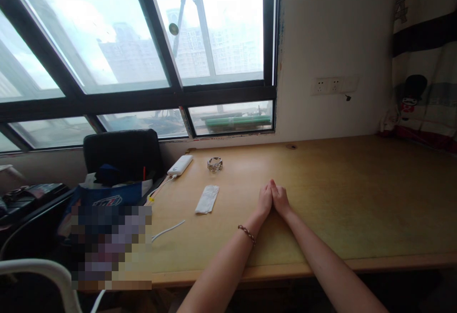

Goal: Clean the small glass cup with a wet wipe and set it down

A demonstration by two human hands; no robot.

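1. White, flat, slightly creased rectangle of tissue-like material [207,199] lies on the pale wooden counter [357,199], to the left of the hands and apart from them; nothing touches it.
2. Left hand [265,200], with a brown braided bracelet [247,233] at its wrist, and right hand [280,200] press together, seemingly resting on the counter. Their fingers look folded inward, with the thumbs side by side on top. Whether they interlock, or enclose anything small, I cannot tell.
3. For holding this clasp well, I judge that loose wrists, light, even pressure between the palms and forearms supported by the counter serve best; squeezing hard would only tire the fingers.
4. Silver-coloured openwork metal band [214,164] sits beyond the tissue-like rectangle, near a white, round-cornered block like a power bank [180,165] with a cable plugged in. All stand clear of the elbows.
5. Blue bag with white outlined lettering [117,194] shows a slanted word, too unclear to read reliably.
6. Striped, printed fabric curtain [424,65] bears a capital "H", cut off by the picture's edge, plus a tower drawing and a figure in a tall black hat. No brand is legible on the power bank.
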